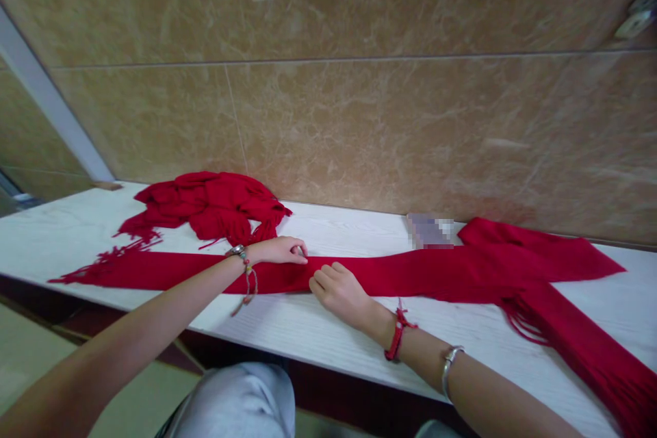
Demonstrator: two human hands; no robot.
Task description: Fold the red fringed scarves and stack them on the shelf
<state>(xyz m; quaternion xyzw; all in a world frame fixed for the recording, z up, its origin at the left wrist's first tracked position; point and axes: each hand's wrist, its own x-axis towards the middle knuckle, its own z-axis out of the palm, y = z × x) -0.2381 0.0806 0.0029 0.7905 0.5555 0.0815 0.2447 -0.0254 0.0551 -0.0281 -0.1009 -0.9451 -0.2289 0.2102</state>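
A long red scarf [400, 276] lies flat as a narrow strip along the white tabletop, its fringed left end spread out. My left hand [280, 250] is at the strip's far edge, fingers curled and pinching the cloth near the middle. At the near edge, my right hand [339, 293] is closed with bent fingers against the same scarf, just right of the left hand. The fingertips of the right hand are partly hidden. Toward the right, the red cloth turns into a folded corner and a fringed length that hangs over the near edge.
A crumpled red scarf [215, 202] with fringe is heaped at the back left. A small blurred box-like item [430, 230] stands by the tiled wall [359, 130]. The white table [287, 328] has its front edge close to my knee [241, 400].
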